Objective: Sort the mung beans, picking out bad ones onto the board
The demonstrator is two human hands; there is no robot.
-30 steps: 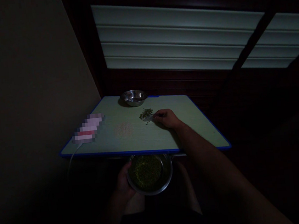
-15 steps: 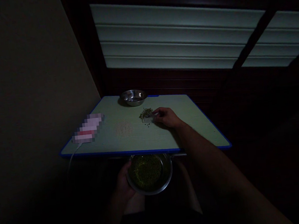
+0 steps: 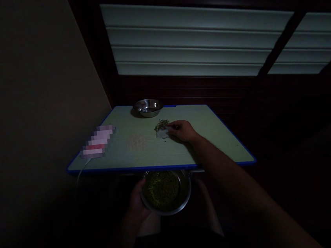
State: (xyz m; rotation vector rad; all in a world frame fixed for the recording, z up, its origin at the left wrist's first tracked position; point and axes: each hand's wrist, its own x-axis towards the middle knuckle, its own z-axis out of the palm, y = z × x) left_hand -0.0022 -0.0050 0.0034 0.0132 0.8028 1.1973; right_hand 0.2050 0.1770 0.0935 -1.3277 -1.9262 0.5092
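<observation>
My left hand [image 3: 137,202] grips the rim of a steel bowl [image 3: 186,194] filled with green beans, held below the near edge of the table [image 3: 214,134]. My right hand [image 3: 184,131] reaches over the table with fingers pinched on a small pale thing [image 3: 162,133], too dim to name, beside a little heap of green beans [image 3: 161,124]. A small pile of white grains [image 3: 136,143] lies to the left of that heap.
An empty steel bowl [image 3: 148,107] stands at the table's far edge. A pixelated pink and red object [image 3: 98,141] with a white cable lies at the left. A wall runs along the left; dark wood with light panels rises behind.
My right hand with the pale thing has shifted slightly left, closer into the green bean heap. The left hand and bowl stay put.
</observation>
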